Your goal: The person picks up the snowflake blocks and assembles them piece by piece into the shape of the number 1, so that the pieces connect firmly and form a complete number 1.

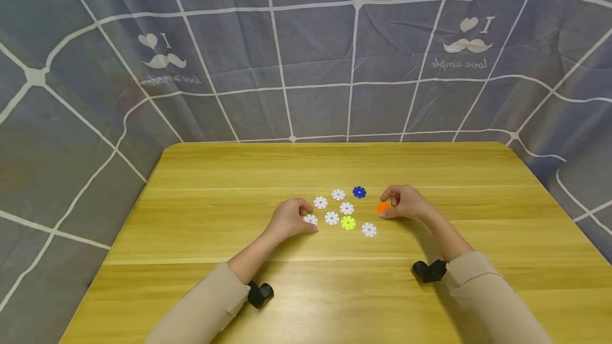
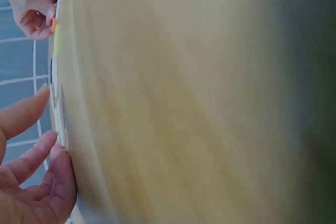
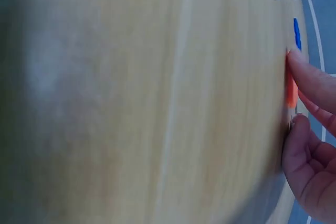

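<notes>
Several flat, notched plastic building discs lie on the table. My left hand (image 1: 290,217) reaches around a white disc (image 1: 310,218) at the group's left end. Its thumb and fingers (image 2: 38,157) are spread apart, with fingertips close to the white discs (image 2: 61,124). At the right end, my right hand (image 1: 405,202) holds an orange disc (image 1: 382,207) between thumb and finger at the tabletop. The orange disc (image 3: 292,85) appears edge-on in the right wrist view, partly hidden by the thumb. A yellow disc (image 1: 348,222) and a blue disc (image 1: 359,192) lie between the hands.
Other white discs (image 1: 346,208) sit among the coloured ones near the middle of the wooden table (image 1: 306,291). A grey cloth (image 1: 315,68) with white lines hangs behind the table and along its sides. Black devices (image 1: 260,295) are worn at both wrists.
</notes>
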A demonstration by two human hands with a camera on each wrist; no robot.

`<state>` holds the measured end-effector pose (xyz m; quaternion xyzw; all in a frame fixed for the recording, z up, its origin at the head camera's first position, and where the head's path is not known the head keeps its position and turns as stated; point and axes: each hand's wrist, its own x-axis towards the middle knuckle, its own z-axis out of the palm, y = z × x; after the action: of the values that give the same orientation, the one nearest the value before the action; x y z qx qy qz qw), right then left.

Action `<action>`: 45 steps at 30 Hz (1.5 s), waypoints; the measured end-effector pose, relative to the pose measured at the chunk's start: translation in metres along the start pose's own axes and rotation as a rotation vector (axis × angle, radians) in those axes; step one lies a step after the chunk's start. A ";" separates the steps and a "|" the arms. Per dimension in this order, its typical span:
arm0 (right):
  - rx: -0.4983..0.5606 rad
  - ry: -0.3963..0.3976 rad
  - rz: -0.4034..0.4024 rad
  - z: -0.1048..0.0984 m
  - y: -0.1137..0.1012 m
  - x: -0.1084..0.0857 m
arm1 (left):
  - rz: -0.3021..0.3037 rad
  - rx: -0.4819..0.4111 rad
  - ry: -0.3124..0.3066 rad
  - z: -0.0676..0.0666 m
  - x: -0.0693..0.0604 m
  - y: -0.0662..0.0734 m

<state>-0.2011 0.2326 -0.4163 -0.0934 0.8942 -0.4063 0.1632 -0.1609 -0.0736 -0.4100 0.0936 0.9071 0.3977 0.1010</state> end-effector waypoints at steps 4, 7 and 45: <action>-0.026 -0.004 -0.002 0.001 -0.001 0.002 | 0.005 0.015 -0.003 -0.001 0.002 0.001; -0.019 -0.011 0.000 0.001 -0.002 0.002 | 0.028 0.063 -0.003 0.000 0.003 0.001; 0.440 -0.138 -0.112 0.030 -0.062 -0.008 | -0.176 -0.651 -0.183 0.006 -0.009 0.025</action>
<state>-0.1809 0.1740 -0.3862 -0.1326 0.7642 -0.5925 0.2177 -0.1482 -0.0552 -0.3939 0.0132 0.7244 0.6459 0.2404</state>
